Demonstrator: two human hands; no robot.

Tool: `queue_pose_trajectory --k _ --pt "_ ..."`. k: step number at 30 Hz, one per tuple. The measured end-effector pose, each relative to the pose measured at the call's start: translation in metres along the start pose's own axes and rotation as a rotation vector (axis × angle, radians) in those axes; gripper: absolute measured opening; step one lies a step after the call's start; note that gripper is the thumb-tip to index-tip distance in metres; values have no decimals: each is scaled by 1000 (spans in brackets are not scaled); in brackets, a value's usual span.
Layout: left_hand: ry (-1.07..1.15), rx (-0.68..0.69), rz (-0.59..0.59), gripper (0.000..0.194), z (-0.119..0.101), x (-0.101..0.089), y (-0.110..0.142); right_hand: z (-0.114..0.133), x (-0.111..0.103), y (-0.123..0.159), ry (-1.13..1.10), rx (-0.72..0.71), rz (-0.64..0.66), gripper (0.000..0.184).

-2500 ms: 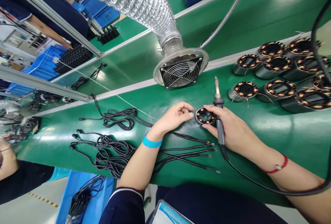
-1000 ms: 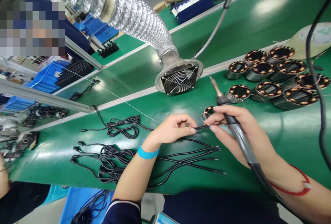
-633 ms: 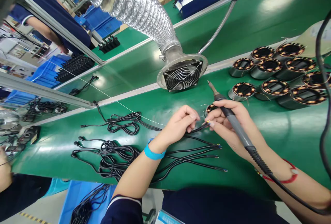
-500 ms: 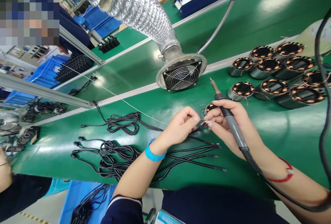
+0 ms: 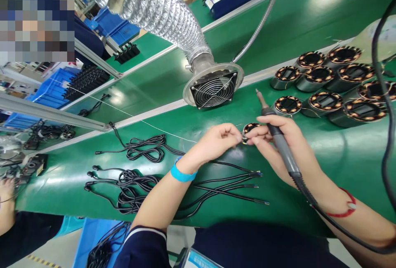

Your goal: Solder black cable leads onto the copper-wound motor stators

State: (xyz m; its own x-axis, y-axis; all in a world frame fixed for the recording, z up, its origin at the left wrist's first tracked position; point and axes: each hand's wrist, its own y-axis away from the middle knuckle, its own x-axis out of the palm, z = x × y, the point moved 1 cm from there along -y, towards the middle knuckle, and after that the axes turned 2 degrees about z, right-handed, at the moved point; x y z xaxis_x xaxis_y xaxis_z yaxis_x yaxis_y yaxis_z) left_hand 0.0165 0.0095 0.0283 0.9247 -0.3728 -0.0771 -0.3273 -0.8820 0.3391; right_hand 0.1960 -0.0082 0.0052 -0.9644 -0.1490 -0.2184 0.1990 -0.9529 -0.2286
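My right hand (image 5: 283, 138) is wrapped around a soldering iron (image 5: 281, 144), its tip pointing up and away from me. The thumb and fingertips of that hand also pinch near small wire ends (image 5: 244, 140). My left hand (image 5: 223, 141) is closed in a pinch at the same spot, on a thin wire mostly hidden by the fingers. A thin solder strand (image 5: 163, 129) runs from the upper left to behind my left wrist. Just beyond the fingertips stands a copper-wound stator (image 5: 251, 127), partly covered by my right fingers.
Several stators (image 5: 318, 79) stand at the right. Coiled black cables (image 5: 145, 146) lie to the left, with stripped cable ends (image 5: 261, 202) in front of me. A fume extractor fan (image 5: 215, 91) hangs from a foil duct (image 5: 173, 16). A co-worker's hand (image 5: 6, 189) is far left.
My fingertips have shifted slightly up toward the small stator, and the coloured wire ends are now less visible. The iron has tilted a little, still in my right hand.
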Motion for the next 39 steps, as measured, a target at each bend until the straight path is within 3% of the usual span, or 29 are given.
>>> queue_pose_trajectory --k 2,4,10,14,20,26,39 --pt "-99 38 -132 9 4 -4 -13 3 -9 1 125 81 -12 38" --pt "-127 50 -189 10 11 -7 -24 7 -17 4 272 88 -27 39" --pt "-23 44 -181 8 29 -12 -32 6 -18 16 442 -286 -192 11" --pt "0 80 -165 9 33 -14 -32 -3 -15 23 547 -335 -184 7" --pt "-17 124 -160 9 35 -11 -34 -7 -18 24 698 -346 -153 17" --pt "-26 154 -171 9 39 -10 -37 -10 -12 23 708 -394 -154 21" --pt "-36 164 -185 11 33 -10 -37 -13 -11 24 593 -386 -110 9"
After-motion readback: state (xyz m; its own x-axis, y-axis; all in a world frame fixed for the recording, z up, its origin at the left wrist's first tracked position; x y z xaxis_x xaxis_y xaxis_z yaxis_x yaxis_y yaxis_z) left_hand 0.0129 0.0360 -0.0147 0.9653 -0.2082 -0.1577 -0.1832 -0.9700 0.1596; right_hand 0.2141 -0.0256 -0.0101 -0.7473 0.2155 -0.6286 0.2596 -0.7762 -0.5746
